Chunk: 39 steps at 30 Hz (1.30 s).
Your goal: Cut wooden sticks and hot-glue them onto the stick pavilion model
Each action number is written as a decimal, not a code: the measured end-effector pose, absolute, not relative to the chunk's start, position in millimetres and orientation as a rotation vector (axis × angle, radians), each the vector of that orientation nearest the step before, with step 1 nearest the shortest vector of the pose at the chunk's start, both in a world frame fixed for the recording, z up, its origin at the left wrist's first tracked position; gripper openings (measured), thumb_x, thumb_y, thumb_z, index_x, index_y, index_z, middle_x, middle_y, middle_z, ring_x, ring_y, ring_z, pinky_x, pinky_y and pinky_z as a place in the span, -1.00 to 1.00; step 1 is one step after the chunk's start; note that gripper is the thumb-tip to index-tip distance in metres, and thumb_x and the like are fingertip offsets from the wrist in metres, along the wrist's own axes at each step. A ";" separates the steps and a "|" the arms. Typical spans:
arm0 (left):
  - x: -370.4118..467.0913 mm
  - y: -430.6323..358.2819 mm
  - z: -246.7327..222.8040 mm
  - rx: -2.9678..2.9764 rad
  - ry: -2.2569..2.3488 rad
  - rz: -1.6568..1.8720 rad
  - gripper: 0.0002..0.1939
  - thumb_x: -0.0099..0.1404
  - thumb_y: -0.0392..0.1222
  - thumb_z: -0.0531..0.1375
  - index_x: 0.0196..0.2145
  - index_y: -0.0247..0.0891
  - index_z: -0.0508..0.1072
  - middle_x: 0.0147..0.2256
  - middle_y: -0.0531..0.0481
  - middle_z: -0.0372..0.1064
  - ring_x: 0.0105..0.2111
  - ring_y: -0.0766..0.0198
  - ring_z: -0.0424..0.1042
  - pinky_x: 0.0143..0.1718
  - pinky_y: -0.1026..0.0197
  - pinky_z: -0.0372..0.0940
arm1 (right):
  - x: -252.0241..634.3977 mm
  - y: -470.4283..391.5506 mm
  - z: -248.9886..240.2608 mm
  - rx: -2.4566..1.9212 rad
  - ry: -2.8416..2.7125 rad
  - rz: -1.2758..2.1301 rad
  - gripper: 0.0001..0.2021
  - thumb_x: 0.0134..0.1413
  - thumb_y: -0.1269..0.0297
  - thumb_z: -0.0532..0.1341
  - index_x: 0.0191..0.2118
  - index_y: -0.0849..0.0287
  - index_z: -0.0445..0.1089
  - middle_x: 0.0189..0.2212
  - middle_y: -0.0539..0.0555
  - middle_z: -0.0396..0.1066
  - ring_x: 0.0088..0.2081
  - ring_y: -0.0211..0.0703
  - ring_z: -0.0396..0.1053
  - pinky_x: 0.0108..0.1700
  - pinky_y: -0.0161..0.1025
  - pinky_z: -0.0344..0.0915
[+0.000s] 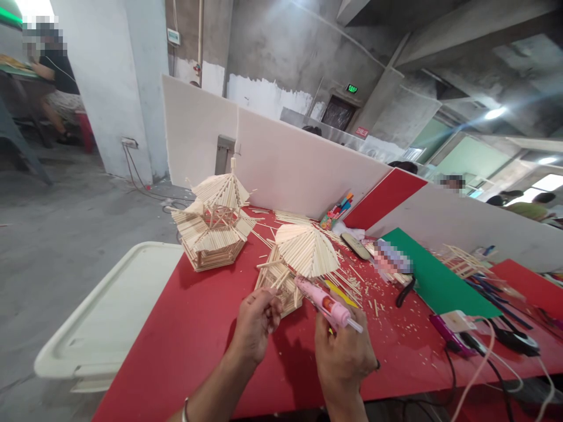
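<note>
Left hand is pinching a thin stick between closed fingertips, pressing it against the small stick house just beyond the knuckles. Right hand is gripping the pink glue gun, fingers wrapped around its rear. The gun's long axis is running from lower right to upper left, nozzle pointing at the house's base. Farther left of the left hand, a finished stick pagoda is standing on the red bench. Right of the right hand, loose sticks and a green sheet are lying.
</note>
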<state>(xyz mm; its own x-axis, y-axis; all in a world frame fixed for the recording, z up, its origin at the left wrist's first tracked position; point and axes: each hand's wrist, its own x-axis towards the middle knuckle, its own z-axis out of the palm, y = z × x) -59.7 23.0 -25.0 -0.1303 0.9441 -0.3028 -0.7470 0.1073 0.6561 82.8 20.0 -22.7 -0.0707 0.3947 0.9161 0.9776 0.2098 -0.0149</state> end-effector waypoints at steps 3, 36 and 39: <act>-58.8 23.0 -24.0 0.314 0.878 1.484 -0.73 -0.06 -0.07 0.31 -0.56 -0.31 0.37 -0.71 0.12 0.29 -0.79 0.51 0.13 -0.78 0.43 -0.14 | 83.4 19.8 -22.4 -1.324 -1.622 -0.841 -0.86 0.10 0.32 0.17 -0.19 0.18 0.32 -0.32 0.12 0.43 -0.31 -0.19 0.41 -0.33 -0.34 0.26; -80.9 42.9 -39.6 0.752 1.347 1.696 -0.58 -0.18 -0.25 0.33 -0.26 -0.22 0.50 -0.22 -0.08 0.48 -0.31 0.18 0.43 -0.36 0.26 0.30 | 116.2 11.0 -19.3 -1.598 -1.423 -0.107 -0.57 -0.01 -0.10 0.16 -0.27 0.23 0.37 -0.43 0.15 0.44 -0.44 -0.11 0.38 -0.43 -0.25 0.29; -76.2 43.9 -41.3 0.793 1.318 1.692 -0.59 -0.20 -0.30 0.32 -0.27 -0.23 0.50 -0.24 -0.08 0.50 -0.24 0.14 0.43 -0.25 0.23 0.30 | 159.9 9.3 -13.6 -1.754 -1.473 0.306 -0.53 -0.11 -0.12 0.22 -0.24 0.22 0.35 -0.51 0.01 0.40 -0.51 -0.18 0.33 -0.46 -0.29 0.26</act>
<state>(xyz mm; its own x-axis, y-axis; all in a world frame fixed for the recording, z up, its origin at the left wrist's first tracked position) -76.2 43.9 -41.3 -0.4574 0.8892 -0.0098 -0.2273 -0.1063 0.9680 159.9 9.3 -13.6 0.2904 0.9078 0.3026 0.7126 0.0059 -0.7015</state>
